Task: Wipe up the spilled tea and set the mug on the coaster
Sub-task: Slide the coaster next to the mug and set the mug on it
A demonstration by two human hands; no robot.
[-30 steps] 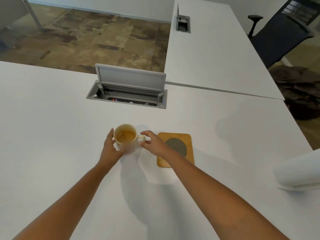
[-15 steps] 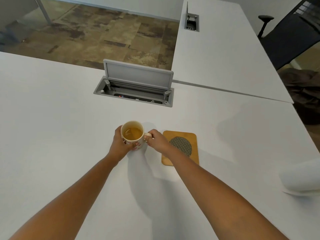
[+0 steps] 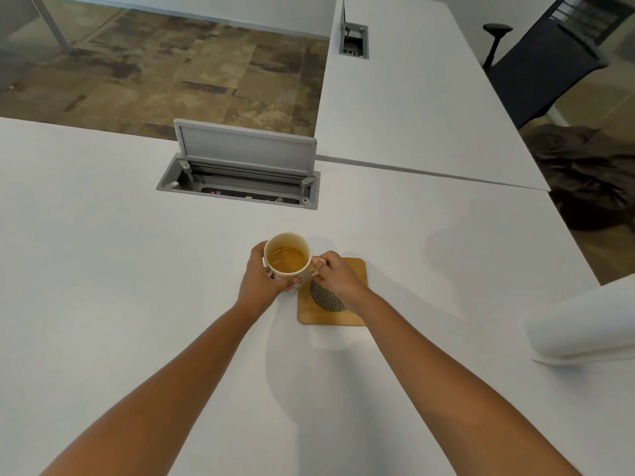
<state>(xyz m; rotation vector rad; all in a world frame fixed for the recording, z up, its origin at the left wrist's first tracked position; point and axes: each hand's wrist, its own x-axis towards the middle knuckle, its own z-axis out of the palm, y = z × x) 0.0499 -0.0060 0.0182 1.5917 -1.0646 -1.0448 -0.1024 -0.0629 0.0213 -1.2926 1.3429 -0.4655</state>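
Observation:
A cream mug (image 3: 288, 258) holding tea is gripped by both of my hands. My left hand (image 3: 261, 280) wraps its left side and underside. My right hand (image 3: 338, 274) pinches the handle on its right. The mug hangs a little above the white table (image 3: 103, 269), just left of a square wooden coaster (image 3: 330, 314) with a dark mesh disc in its middle. My right hand and wrist cover the coaster's upper right part. No spilled tea shows on the table.
An open grey cable box (image 3: 240, 176) is sunk into the table behind the mug. A white paper towel roll (image 3: 580, 328) lies at the right edge. A second white desk (image 3: 412, 91) and a black office chair (image 3: 546, 67) stand beyond.
Both hands closed on the mug and lifted it off the table, carrying it slightly right toward the coaster. The camera view shifted as well.

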